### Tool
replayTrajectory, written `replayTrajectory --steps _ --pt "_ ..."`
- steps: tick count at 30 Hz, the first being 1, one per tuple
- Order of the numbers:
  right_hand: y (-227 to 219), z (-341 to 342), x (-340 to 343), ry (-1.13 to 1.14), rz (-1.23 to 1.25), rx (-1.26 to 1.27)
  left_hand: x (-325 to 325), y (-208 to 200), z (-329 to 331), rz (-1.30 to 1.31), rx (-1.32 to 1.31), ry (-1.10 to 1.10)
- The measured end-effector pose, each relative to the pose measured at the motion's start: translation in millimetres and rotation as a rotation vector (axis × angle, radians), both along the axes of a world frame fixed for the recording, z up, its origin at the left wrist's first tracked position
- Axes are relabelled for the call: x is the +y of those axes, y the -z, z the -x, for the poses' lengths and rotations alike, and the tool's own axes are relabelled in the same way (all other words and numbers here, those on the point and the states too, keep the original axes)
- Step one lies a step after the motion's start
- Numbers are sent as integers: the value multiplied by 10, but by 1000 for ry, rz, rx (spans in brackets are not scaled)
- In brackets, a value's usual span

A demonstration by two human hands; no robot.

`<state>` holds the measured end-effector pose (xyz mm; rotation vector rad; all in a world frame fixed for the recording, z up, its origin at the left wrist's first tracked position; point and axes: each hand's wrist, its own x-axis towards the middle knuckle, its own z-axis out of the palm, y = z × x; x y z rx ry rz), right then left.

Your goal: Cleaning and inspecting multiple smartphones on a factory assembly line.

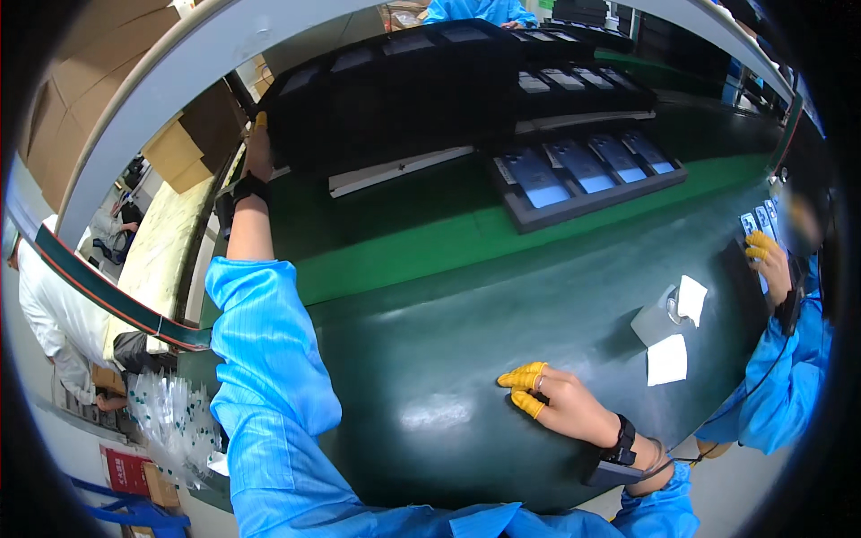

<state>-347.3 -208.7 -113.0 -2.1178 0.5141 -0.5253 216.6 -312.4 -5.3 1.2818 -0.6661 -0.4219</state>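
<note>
My left arm reaches far forward, and my left hand [258, 152] is closed at the left edge of a big black foam tray [386, 108]. A yellow finger cot shows at that edge; the other fingers are mostly hidden. Flat glossy panels lie along the tray's far side. My right hand [565, 403] rests empty on the green table mat [421, 332], its fingers stretched forward and the thumb apart, with yellow finger cots on. Beyond it lies a dark foam tray [529, 220] holding several blue phone-shaped pieces [587, 166].
A small grey container [659, 318] with white papers [666, 360] stands to the right. A co-worker's hand [767, 260] touches phone-like pieces at the far right. More filled trays [583, 94] stand behind. Clear plastic pieces [170, 421] are heaped at the left, below a shelf frame [117, 300].
</note>
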Motion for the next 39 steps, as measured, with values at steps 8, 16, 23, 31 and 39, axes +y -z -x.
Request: replayTrajectory --steps 8,16,23,31,39 --pt "-35 -12 34 -13 47 14 370 139 -368 80 -288 130" --pt "-50 -26 45 -76 -5 9 315 95 -606 -34 -256 70" --pt "-35 -5 -25 -50 14 16 561 -65 706 -141 -166 29" --pt "-11 0 -14 -72 11 -6 234 -338 772 -47 398 358" --pt "84 13 -112 -119 -84 -23 303 -72 900 84 474 382"
